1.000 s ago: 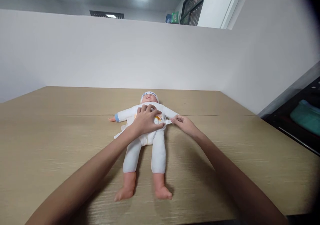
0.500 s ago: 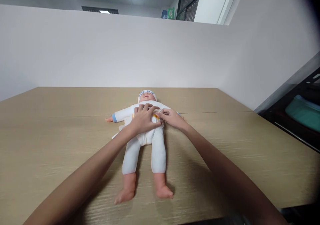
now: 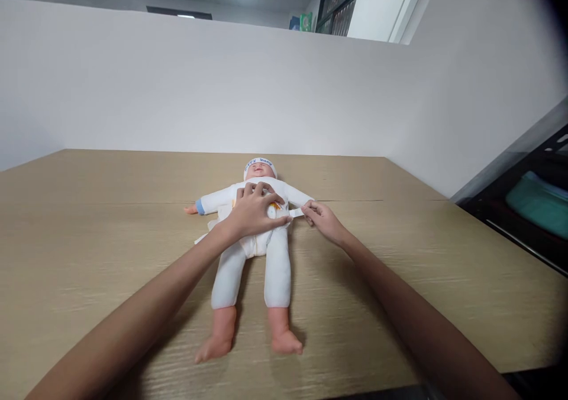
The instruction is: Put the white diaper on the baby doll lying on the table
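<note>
Two hands are working at the middle of a baby doll, which is lying on its back on the bench, head away from the person and bare feet toward them. The left hand is pressing flat, fingers spread, on the doll's belly. The right hand is sitting just beside the doll's right-of-frame flank, pinching a white tab and stretching it sideways, away from the body. A dark shelf is standing well apart to the right, and nothing is lying between hands and doll.
</note>
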A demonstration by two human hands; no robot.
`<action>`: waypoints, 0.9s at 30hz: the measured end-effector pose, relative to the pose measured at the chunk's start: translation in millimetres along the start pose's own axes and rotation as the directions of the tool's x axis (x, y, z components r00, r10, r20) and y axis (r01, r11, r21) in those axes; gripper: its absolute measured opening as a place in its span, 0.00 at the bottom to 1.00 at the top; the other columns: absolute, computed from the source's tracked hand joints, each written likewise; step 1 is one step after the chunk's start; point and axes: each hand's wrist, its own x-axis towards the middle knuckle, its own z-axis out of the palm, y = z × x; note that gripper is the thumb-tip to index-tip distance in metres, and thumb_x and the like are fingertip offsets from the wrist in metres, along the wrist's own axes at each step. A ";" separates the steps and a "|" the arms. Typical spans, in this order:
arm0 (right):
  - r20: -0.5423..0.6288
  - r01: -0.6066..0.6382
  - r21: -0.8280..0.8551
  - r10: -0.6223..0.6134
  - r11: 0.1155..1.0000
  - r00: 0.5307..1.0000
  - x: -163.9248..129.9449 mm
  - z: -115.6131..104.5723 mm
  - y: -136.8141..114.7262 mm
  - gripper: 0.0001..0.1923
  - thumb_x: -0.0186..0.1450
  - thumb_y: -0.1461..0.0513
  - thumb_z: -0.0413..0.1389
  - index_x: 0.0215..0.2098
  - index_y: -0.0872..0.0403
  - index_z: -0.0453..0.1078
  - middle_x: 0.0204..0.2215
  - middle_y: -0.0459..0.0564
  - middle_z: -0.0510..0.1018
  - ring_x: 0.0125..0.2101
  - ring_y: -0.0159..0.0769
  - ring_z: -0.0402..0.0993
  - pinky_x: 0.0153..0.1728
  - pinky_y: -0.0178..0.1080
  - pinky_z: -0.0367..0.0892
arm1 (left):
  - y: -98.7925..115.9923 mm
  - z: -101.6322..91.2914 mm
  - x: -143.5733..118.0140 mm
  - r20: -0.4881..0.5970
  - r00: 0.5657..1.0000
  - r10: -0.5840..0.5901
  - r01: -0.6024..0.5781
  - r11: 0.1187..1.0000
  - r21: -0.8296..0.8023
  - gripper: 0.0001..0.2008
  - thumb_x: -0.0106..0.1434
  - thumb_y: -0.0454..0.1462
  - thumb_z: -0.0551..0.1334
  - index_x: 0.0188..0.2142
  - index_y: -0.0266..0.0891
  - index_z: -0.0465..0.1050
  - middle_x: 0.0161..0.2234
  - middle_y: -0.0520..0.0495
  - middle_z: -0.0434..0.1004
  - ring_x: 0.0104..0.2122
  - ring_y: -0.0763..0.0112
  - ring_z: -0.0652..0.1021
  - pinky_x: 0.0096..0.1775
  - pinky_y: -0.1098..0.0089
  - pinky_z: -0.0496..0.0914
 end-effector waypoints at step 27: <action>0.125 0.069 -0.175 -0.047 0.982 0.991 35.6 43.5 -39.6 0.24 0.72 0.41 0.58 0.33 0.53 0.69 0.31 0.45 0.74 0.31 0.36 0.67 0.32 0.38 0.62 | 2.7 6.0 0.7 -0.013 1.000 -0.007 0.008 0.998 0.058 0.39 0.57 0.61 0.71 0.63 0.47 0.73 0.60 0.39 0.73 0.58 0.39 0.68 0.56 0.45 0.65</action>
